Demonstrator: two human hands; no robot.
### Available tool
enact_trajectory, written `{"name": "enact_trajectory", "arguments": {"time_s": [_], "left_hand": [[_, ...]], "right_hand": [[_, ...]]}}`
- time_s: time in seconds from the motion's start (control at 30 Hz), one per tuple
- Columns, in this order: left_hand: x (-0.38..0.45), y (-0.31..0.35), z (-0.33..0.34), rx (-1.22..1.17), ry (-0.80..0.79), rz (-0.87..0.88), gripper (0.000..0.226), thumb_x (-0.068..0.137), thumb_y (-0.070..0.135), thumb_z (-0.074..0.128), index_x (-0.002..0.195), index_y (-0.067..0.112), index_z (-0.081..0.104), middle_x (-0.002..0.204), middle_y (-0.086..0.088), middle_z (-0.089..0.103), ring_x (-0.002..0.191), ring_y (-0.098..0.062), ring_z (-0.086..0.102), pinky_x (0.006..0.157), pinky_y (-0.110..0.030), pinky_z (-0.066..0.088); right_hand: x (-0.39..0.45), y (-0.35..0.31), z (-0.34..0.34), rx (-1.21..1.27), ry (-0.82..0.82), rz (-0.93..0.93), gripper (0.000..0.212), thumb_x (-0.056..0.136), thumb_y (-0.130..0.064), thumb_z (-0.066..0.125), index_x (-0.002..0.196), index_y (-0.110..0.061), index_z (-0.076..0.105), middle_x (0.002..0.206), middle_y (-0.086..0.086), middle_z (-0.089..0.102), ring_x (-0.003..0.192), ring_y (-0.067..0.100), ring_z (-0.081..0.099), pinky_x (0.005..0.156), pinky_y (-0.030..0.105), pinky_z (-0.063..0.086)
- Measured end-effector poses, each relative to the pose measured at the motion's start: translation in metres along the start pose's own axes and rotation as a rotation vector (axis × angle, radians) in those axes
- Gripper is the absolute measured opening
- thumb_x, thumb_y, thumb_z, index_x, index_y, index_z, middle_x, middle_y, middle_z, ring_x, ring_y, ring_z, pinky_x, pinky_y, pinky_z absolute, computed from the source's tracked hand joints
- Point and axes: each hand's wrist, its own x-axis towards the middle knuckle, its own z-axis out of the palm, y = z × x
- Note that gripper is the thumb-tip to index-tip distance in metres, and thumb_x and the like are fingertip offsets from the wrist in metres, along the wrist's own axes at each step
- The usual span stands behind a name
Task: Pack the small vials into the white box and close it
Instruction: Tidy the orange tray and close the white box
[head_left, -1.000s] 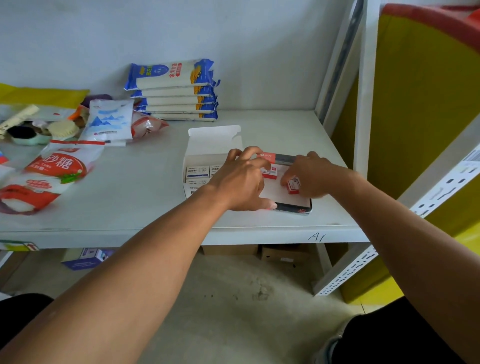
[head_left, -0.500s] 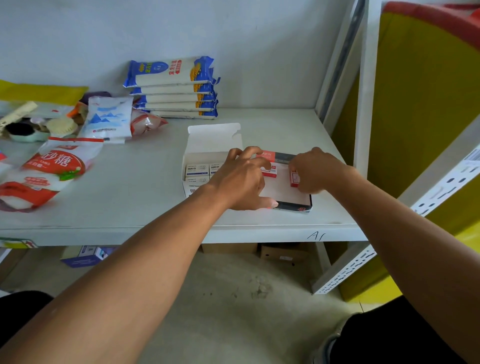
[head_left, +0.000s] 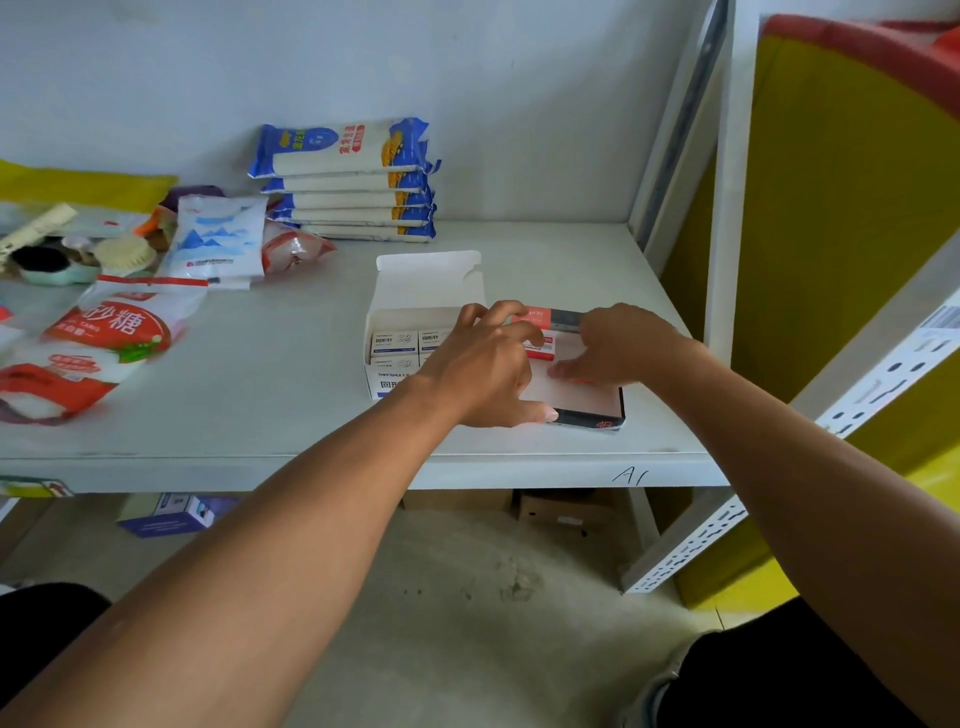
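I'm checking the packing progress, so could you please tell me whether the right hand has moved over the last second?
Yes. The right hand has shifted slightly toward the back wall, along the flat box beneath it.

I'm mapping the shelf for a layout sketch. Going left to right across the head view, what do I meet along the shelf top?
Red-and-white sugar bag → blue mountain-print bag → stack of blue noodle packs → white box → right hand.

This looks like a shop stockroom — a white metal shelf (head_left: 519, 457) on slotted uprights (head_left: 696, 540), marked "A1" on its near edge. Far on it sits a stack of noodle packets (head_left: 348, 182); at left lie sugar bags (head_left: 104, 338) — cardboard cartons (head_left: 566, 512) stand underneath.
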Motion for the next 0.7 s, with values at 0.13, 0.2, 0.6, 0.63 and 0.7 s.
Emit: {"name": "enact_trajectory", "arguments": {"time_s": [0.13, 0.2, 0.6, 0.63, 0.7], "left_hand": [[-0.002, 0.001, -0.001, 0.003, -0.005, -0.002, 0.054, 0.074, 0.070, 0.059, 0.044, 0.025, 0.050, 0.133, 0.004, 0.057, 0.136, -0.018, 0.029, 0.105, -0.045, 0.027], [-0.002, 0.000, 0.000, 0.000, -0.004, 0.004, 0.054, 0.074, 0.070, 0.058, 0.045, 0.026, 0.050, 0.133, 0.004, 0.057, 0.136, -0.018, 0.029, 0.106, -0.045, 0.027], [-0.006, -0.004, 0.003, -0.058, -0.042, 0.015, 0.037, 0.074, 0.060, 0.066, 0.066, 0.024, 0.074, 0.136, 0.003, 0.055, 0.140, -0.019, 0.024, 0.106, -0.042, 0.021], [-0.006, -0.004, 0.003, -0.056, -0.046, 0.014, 0.037, 0.075, 0.059, 0.066, 0.066, 0.024, 0.075, 0.137, 0.003, 0.054, 0.140, -0.019, 0.023, 0.107, -0.042, 0.021], [-0.006, -0.004, 0.001, -0.055, -0.050, 0.012, 0.037, 0.075, 0.059, 0.066, 0.067, 0.024, 0.075, 0.138, 0.002, 0.053, 0.140, -0.019, 0.023, 0.107, -0.042, 0.021]], "right_hand": [[-0.001, 0.002, 0.005, -0.031, 0.041, -0.040, 0.063, 0.075, -0.070, 0.064, 0.113, -0.020, 0.062, 0.094, -0.002, 0.063, 0.090, 0.020, 0.056, 0.078, 0.035, 0.053], [0.000, 0.005, 0.005, -0.023, 0.023, -0.063, 0.053, 0.077, -0.061, 0.067, 0.110, -0.020, 0.067, 0.094, -0.002, 0.062, 0.092, 0.019, 0.052, 0.081, 0.037, 0.053], [-0.003, -0.001, 0.014, -0.042, 0.261, -0.008, 0.040, 0.088, -0.046, 0.064, 0.124, -0.028, 0.062, 0.105, 0.001, 0.065, 0.099, 0.022, 0.053, 0.070, 0.033, 0.045], [-0.003, -0.001, 0.014, -0.065, 0.260, 0.012, 0.043, 0.087, -0.048, 0.063, 0.125, -0.027, 0.060, 0.104, 0.001, 0.064, 0.100, 0.022, 0.052, 0.071, 0.034, 0.045], [-0.004, -0.002, 0.013, -0.118, 0.234, 0.039, 0.045, 0.087, -0.046, 0.063, 0.126, -0.025, 0.058, 0.102, 0.003, 0.063, 0.100, 0.022, 0.051, 0.073, 0.034, 0.045]]}}
